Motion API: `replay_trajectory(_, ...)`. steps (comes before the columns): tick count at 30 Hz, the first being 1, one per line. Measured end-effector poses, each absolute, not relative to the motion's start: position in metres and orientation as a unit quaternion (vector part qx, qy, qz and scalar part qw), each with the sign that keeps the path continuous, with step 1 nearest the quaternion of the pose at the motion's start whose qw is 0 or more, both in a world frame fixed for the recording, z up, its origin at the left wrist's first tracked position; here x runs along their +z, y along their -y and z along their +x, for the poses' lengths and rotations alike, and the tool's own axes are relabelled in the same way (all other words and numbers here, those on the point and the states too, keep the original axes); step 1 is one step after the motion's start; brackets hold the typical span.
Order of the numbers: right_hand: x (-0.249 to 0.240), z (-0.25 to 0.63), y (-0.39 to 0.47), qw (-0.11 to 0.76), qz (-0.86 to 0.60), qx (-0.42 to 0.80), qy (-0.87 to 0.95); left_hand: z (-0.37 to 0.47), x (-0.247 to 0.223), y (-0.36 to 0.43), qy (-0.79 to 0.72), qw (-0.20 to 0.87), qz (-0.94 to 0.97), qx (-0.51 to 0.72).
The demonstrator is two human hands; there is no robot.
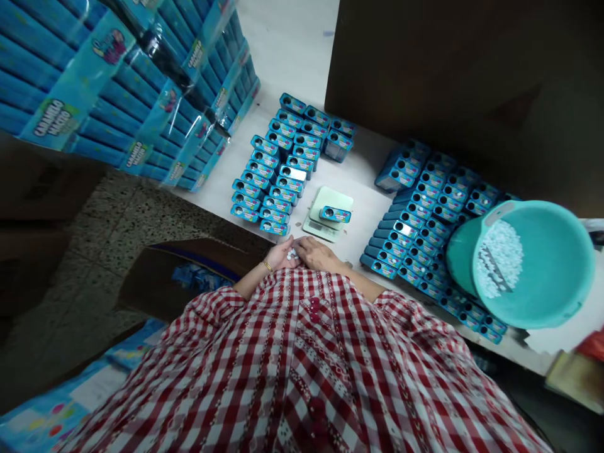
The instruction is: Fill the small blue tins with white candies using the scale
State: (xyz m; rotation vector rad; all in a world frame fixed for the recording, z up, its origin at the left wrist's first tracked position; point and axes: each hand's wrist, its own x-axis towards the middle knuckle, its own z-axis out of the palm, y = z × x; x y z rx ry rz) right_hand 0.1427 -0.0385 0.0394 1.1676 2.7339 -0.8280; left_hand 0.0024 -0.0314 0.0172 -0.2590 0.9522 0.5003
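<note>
Holding small white pellets (292,254) loosely cupped in left hand (282,253), center of frame. With right hand (321,255) over the same palm, fingers at the pellets; can't tell if pinching any. Just above the hands: blue candy container (336,216) with round hole facing up, on pale scale (330,196). Rows of similar containers (255,180) left of scale, plus a bigger block (401,229) to its right. Far right: turquoise bucket (554,264), part-filled with white pellets. Upper left: wrapped CARAMELO MACIZO packs (106,94).
</note>
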Motion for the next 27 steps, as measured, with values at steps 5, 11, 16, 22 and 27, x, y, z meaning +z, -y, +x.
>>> replay_trajectory(5, 0.040, 0.152, 0.040, 0.007, 0.387, -0.312, -0.868, 0.003, 0.017, 0.038, -0.454, 0.852, -0.111, 0.234)
replay_trajectory(11, 0.043, 0.161, 0.043, 0.026, 0.401, -0.317, -0.859, 0.007, 0.012, 0.040, -0.455, 0.859, -0.122, 0.200)
replay_trajectory(16, 0.035, 0.164, 0.048, -0.008, 0.403, -0.332, -0.853, 0.011, 0.008, 0.040, -0.456, 0.860, -0.119, 0.197)
replay_trajectory(22, 0.039, 0.193, 0.033, -0.181, 0.457, -0.341, -0.802, 0.017, 0.011, 0.034, -0.420, 0.872, -0.093, 0.236)
replay_trajectory(27, 0.044, 0.216, -0.008, -0.208, 0.553, -0.290, -0.753, 0.022, 0.015, 0.028, -0.421, 0.869, -0.068, 0.251)
